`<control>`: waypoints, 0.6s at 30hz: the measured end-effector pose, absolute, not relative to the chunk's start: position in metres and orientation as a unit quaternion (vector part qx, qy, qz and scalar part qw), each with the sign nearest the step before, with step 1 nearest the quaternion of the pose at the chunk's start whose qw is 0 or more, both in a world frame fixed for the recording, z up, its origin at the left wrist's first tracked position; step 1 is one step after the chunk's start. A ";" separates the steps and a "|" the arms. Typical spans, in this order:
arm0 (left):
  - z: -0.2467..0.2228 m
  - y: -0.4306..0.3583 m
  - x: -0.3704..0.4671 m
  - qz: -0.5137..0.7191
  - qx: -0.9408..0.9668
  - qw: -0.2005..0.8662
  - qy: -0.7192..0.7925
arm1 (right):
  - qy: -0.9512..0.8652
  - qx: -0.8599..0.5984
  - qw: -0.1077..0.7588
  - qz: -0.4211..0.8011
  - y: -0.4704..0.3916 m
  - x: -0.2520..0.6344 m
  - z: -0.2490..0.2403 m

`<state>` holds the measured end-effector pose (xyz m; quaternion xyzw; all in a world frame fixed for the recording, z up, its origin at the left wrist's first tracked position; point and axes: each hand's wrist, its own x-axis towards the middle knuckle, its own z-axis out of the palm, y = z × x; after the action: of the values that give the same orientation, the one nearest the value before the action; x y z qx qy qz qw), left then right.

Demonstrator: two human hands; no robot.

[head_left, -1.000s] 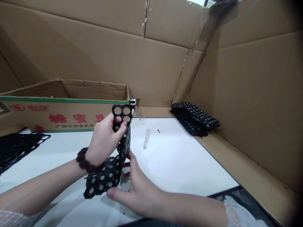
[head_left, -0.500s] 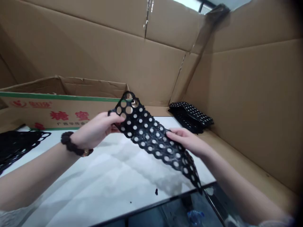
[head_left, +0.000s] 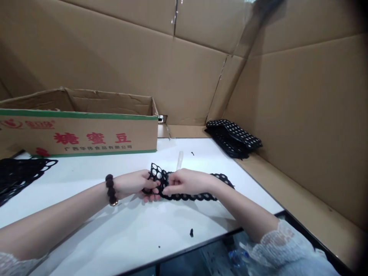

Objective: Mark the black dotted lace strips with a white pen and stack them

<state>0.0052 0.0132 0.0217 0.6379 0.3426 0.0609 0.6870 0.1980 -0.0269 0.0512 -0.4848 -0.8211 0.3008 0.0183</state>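
A black strip with rows of round holes [head_left: 188, 197] lies along the white table, its left end bent upward. My left hand [head_left: 140, 184], with a dark beaded band at the wrist, grips that raised end between thumb and fingers. Over the strip's left part, my right hand [head_left: 186, 182] is closed with its fingertips on the strip, close to the left hand. Part of the strip is hidden under the right hand. Just behind the right hand lies a narrow, whitish translucent piece [head_left: 180, 160].
An open cardboard box [head_left: 100, 136] with red lettering stands at the back left. Black perforated material [head_left: 23, 176] lies at the left, and a folded dotted black stack [head_left: 234, 138] at the back right. Black scraps [head_left: 191, 232] lie near the front edge of the table [head_left: 129, 237]. Cardboard walls [head_left: 129, 50] surround the table.
Both hands have lowered the strip from the air onto the table. My right hand has moved left along it, near my left hand. The left end is now bent up.
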 end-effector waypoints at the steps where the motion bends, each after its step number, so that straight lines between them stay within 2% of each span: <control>1: 0.021 0.013 0.005 0.067 0.632 0.690 0.346 | -0.824 -0.470 -0.006 0.317 -0.026 0.195 0.049; 3: 0.018 0.011 0.007 0.105 0.624 0.688 0.356 | -0.825 -0.458 -0.010 0.331 -0.023 0.193 0.043; 6: 0.012 0.002 0.013 0.174 0.627 0.664 0.368 | -0.816 -0.489 0.053 0.305 -0.020 0.192 0.029; 10: 0.004 -0.007 0.018 0.194 0.655 0.610 0.402 | -0.804 -0.507 0.122 0.284 -0.021 0.194 0.018; 14: 0.000 -0.006 0.021 0.228 0.663 0.579 0.416 | -0.788 -0.429 0.138 0.419 -0.016 0.200 0.019; 18: 0.001 -0.003 0.022 0.228 0.656 0.578 0.429 | -0.673 -0.467 0.234 0.524 -0.001 0.208 0.014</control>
<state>0.0216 -0.0029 0.0014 0.6564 0.4286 0.2277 0.5776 0.2082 -0.0007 0.0136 -0.4669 -0.6726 0.5244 0.2338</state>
